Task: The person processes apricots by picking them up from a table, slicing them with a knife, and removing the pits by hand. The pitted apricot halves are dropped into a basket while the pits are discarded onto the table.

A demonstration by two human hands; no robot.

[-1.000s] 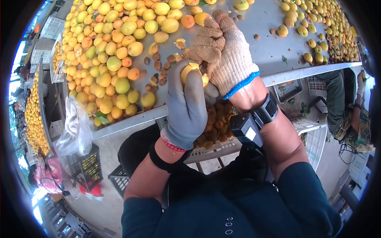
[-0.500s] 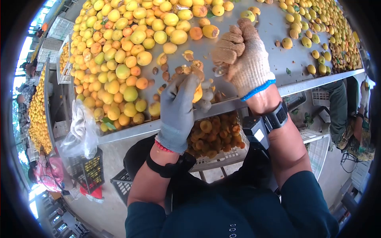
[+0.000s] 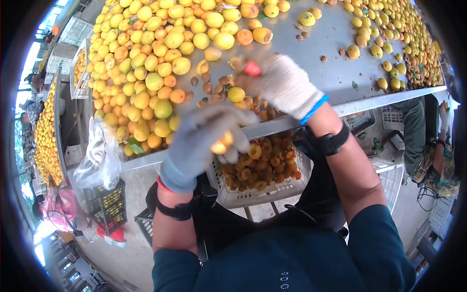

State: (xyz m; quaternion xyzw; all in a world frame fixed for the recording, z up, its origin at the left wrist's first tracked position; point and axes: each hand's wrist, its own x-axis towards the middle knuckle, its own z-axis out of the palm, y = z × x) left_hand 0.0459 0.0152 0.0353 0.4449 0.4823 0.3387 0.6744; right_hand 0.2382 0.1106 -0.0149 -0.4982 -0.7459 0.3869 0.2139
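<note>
My left hand (image 3: 206, 138), in a grey glove and smeared by motion, is over the table's front edge, beside the crate. Its curled fingers hold a yellow-orange apricot piece (image 3: 223, 142). My right hand (image 3: 279, 82), in a whitish knit glove with browned fingers and a blue cuff, is closed above the table. A red-handled tool (image 3: 252, 68) pokes out of its fist; the working end is hidden. Under the hands, a whole yellow apricot (image 3: 236, 94) lies among brown pits (image 3: 207, 87) and scraps. Below the edge, apricot halves (image 3: 262, 160) fill a white crate (image 3: 233, 198).
A large heap of apricots (image 3: 146, 58) covers the left of the metal table (image 3: 335, 73); more apricots (image 3: 389, 29) lie at right. A plastic bag (image 3: 99, 155) hangs on the front edge at left, above a dark crate (image 3: 104, 207). Other people are at both sides.
My left hand has moved down and left with the apricot piece, towards the crate. My right hand has swung left and turned, bringing the red handle into view.
</note>
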